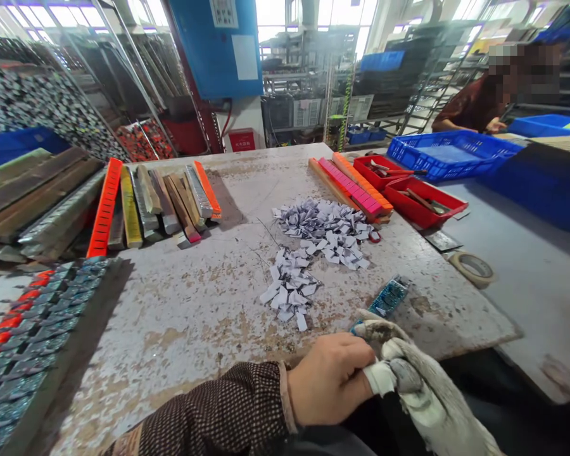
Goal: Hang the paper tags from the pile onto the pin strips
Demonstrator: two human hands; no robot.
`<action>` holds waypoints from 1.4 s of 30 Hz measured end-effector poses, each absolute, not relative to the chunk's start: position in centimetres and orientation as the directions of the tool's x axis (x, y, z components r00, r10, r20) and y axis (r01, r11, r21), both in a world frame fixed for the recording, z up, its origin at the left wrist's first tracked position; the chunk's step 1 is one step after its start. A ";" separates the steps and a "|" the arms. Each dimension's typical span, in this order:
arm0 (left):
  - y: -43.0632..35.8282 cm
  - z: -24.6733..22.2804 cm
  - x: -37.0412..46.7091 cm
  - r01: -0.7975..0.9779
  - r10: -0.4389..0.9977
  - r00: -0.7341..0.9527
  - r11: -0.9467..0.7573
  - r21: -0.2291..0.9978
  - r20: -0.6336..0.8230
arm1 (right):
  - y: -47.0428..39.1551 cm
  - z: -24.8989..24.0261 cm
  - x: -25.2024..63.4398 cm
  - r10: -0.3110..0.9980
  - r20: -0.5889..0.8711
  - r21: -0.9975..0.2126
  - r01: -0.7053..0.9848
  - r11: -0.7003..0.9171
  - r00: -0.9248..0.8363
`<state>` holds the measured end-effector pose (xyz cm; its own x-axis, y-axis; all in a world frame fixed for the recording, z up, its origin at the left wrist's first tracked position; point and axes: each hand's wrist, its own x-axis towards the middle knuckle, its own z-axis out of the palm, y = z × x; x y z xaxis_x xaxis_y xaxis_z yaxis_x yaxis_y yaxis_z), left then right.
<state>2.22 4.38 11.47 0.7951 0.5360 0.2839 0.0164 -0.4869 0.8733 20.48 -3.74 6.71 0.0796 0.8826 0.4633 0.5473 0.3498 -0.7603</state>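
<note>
My left hand (330,380), bare below a dark checked sleeve, is closed near the table's front edge. White wrapping shows at its thumb tip; what its fingers pinch is hidden. Against it, on the right, my right hand (425,380) wears a dirty white glove. Its fingers are curled round a glittery teal strip (390,295), whose far end sticks out beyond the glove. Beyond both hands, small white paper pieces (292,288) lie in a loose pile on the worn table (194,304).
Orange and pink bars (351,183) and red bins (422,201) lie behind the pile. Tape (471,268) and a blue crate (451,155) are at right. Wooden bars (147,190) and a teal-and-red stack (38,329) occupy the left. A person (484,104) is at back right.
</note>
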 end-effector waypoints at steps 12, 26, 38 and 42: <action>18.2 8.4 -0.1 0.639 0.641 0.766 -0.768 0.053 0.053 | 3.3 6.5 30.1 0.809 0.577 -0.202 0.940 0.273 -0.111; 17.4 6.7 -0.7 0.600 0.743 0.630 -0.650 0.466 0.226 | 4.4 4.8 31.2 0.859 0.398 -0.074 0.922 0.380 -0.322; 10.9 11.9 0.4 0.069 0.773 0.504 -0.480 0.874 0.385 | 3.3 8.8 24.3 0.941 0.305 -0.860 0.467 0.206 0.146; 8.7 12.6 0.2 -0.010 0.558 0.568 -0.731 0.682 0.605 | 2.6 9.3 20.7 0.961 0.251 -0.922 0.333 0.200 0.116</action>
<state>0.16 8.75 12.64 0.5679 0.5576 0.6054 -0.0097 -0.7310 0.6824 20.66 2.61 9.33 0.1157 0.9611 0.2508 0.3325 0.2005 -0.9215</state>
